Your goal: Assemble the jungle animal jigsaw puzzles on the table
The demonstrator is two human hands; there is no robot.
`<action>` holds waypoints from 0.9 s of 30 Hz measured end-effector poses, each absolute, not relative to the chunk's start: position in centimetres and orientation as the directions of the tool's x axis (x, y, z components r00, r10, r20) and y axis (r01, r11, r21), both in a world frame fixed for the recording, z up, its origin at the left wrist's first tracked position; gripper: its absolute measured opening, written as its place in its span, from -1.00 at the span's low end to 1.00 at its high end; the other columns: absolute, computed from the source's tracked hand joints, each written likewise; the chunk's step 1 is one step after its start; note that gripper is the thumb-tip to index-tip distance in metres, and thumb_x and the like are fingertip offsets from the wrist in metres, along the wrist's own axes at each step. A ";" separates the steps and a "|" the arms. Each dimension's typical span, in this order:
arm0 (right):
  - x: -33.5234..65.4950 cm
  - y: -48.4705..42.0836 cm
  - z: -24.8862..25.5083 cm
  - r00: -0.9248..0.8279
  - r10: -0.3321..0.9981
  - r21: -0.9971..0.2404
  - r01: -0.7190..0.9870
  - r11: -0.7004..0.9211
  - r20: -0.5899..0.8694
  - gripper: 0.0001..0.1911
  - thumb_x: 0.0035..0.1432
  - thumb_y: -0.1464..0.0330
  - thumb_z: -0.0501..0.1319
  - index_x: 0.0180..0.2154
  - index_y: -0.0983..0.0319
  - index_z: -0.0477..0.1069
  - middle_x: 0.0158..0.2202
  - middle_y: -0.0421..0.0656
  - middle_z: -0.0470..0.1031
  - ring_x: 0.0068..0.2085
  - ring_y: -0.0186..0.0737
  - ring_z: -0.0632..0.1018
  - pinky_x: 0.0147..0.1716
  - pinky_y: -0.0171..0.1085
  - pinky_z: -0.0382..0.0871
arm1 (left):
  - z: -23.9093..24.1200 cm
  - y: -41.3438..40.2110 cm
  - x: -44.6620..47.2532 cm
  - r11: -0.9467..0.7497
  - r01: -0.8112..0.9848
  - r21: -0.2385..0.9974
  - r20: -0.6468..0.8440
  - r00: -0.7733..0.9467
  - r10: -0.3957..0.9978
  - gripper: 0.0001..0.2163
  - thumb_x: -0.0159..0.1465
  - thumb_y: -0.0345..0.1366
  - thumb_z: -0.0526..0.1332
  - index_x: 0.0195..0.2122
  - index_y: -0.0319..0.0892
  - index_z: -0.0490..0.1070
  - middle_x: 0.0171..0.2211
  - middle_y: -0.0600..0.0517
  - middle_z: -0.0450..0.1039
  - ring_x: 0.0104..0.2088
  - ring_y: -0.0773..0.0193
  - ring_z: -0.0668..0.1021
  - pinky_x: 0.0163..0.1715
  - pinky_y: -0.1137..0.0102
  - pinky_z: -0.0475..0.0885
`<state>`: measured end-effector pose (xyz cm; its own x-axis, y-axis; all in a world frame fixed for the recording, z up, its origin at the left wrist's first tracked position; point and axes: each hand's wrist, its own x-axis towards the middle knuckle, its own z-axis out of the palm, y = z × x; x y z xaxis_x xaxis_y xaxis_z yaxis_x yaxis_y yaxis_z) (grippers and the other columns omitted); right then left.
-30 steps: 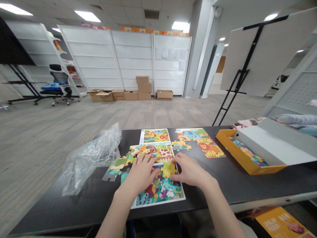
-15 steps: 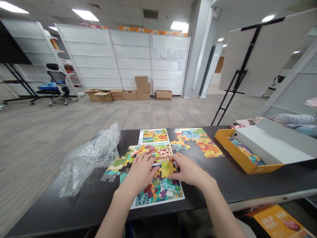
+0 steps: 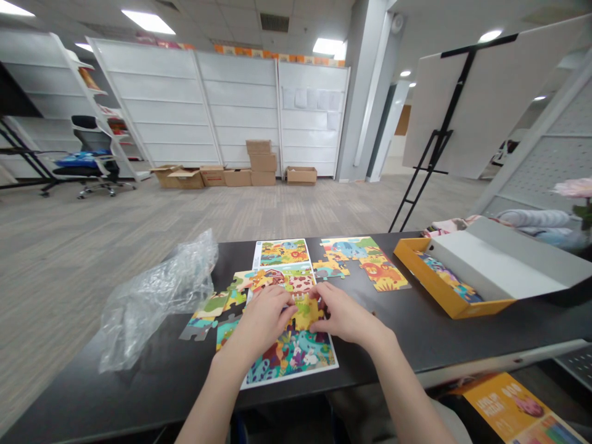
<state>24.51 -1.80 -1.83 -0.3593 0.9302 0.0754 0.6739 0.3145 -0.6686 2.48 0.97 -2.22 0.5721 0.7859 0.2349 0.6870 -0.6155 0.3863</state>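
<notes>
A yellow-green jigsaw puzzle piece [image 3: 304, 313] is between my two hands, over a printed picture sheet [image 3: 309, 364]. My left hand [image 3: 271, 311] has its thumb and fingertips closed at the piece's left edge. My right hand [image 3: 341, 311] grips the right edge with curved fingers and thumb. Loose puzzle pieces [image 3: 198, 325] lie left of the sheet, some partly under my left forearm and hand. At the back right, a joined puzzle section [image 3: 385, 274] shows lions and an elephant.
A crumpled clear plastic bag [image 3: 157, 296] lies on the left of the black table [image 3: 185, 394]. On the right stands an open yellow box [image 3: 456, 302] with more pieces inside. Rolled fabric [image 3: 531, 219] sits behind it. An orange puzzle box [image 3: 504, 404] is lower right, below the tabletop.
The view has shifted slightly right. The piece has tilted a little between my hands, and my left fingertips have come in closer to its left edge.
</notes>
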 end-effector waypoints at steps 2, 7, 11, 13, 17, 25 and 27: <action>24.5 -1.8 -1.8 -0.361 0.930 -0.699 0.649 0.299 0.063 -0.55 -0.05 0.41 0.45 -0.14 0.17 0.32 -0.16 -0.19 0.43 -0.24 -0.24 0.47 -0.33 -0.33 0.30 | -2.0 0.9 2.7 -0.602 0.686 0.408 0.210 0.571 0.794 -0.85 0.36 -0.31 0.17 -0.36 -0.15 0.46 -0.30 -0.01 0.52 -0.19 0.12 0.52 -0.13 0.29 0.35; 24.9 -1.7 -1.9 -0.352 0.936 -0.750 0.613 0.249 0.023 -0.54 -0.05 0.44 0.43 -0.14 0.16 0.28 -0.36 -0.29 0.42 -0.37 -0.28 0.47 -0.44 -0.37 0.25 | -1.7 0.7 3.0 -0.553 0.694 0.460 0.190 0.531 0.825 -0.84 0.35 -0.29 0.15 -0.38 -0.14 0.43 -0.32 -0.01 0.53 -0.23 0.12 0.53 -0.21 0.31 0.33; 25.1 -1.7 -1.7 -0.362 0.931 -0.815 0.525 0.244 0.045 -0.64 0.05 0.44 0.36 -0.14 0.16 0.28 -0.40 -0.31 0.41 -0.39 -0.30 0.49 -0.44 -0.37 0.30 | -1.5 0.6 3.0 -0.491 0.666 0.561 0.175 0.485 0.857 -0.84 0.33 -0.24 0.14 -0.36 -0.12 0.42 -0.33 0.01 0.54 -0.26 0.13 0.55 -0.25 0.33 0.35; 25.1 -1.7 -1.5 -0.362 0.929 -0.848 0.464 0.254 0.080 -0.68 0.10 0.44 0.33 -0.13 0.16 0.29 -0.39 -0.31 0.42 -0.38 -0.31 0.51 -0.41 -0.37 0.34 | -1.3 0.6 2.9 -0.449 0.606 0.657 0.162 0.468 0.869 -0.85 0.32 -0.22 0.14 -0.35 -0.11 0.42 -0.36 0.04 0.55 -0.29 0.17 0.57 -0.26 0.34 0.39; 25.1 -1.8 -1.1 -0.329 0.935 -0.888 0.382 0.258 0.130 -0.68 0.12 0.41 0.33 -0.09 0.17 0.33 -0.34 -0.28 0.44 -0.34 -0.32 0.53 -0.33 -0.33 0.42 | -0.8 0.5 2.9 -0.351 0.469 0.810 0.147 0.418 0.897 -0.86 0.27 -0.20 0.17 -0.36 -0.12 0.43 -0.38 0.05 0.57 -0.34 0.21 0.61 -0.27 0.36 0.47; 27.8 -2.0 -0.7 -0.319 0.943 -0.856 0.459 0.238 0.092 -0.39 0.00 0.41 0.43 0.10 0.15 0.34 -0.08 -0.13 0.50 -0.17 -0.22 0.55 -0.10 -0.15 0.50 | -1.1 1.0 3.0 -0.166 0.368 0.915 0.046 0.312 0.949 -0.79 0.16 -0.10 0.27 -0.38 -0.15 0.49 -0.43 0.00 0.61 -0.36 0.13 0.66 -0.35 0.33 0.55; 28.2 -2.1 -0.6 -0.296 0.947 -0.796 0.539 0.275 0.127 -0.38 -0.01 0.38 0.45 0.11 0.15 0.36 -0.03 -0.09 0.49 -0.14 -0.18 0.54 -0.10 -0.13 0.49 | -1.2 1.1 3.0 -0.150 0.366 0.919 0.040 0.291 0.956 -0.79 0.15 -0.11 0.28 -0.37 -0.16 0.50 -0.41 -0.01 0.62 -0.35 0.12 0.67 -0.32 0.31 0.56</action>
<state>28.15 -2.09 -0.60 -0.2960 0.9467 0.1271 0.5394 0.2755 -0.7957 3.01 1.12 -1.17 0.2908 0.9559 0.0404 0.3657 -0.1501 0.9186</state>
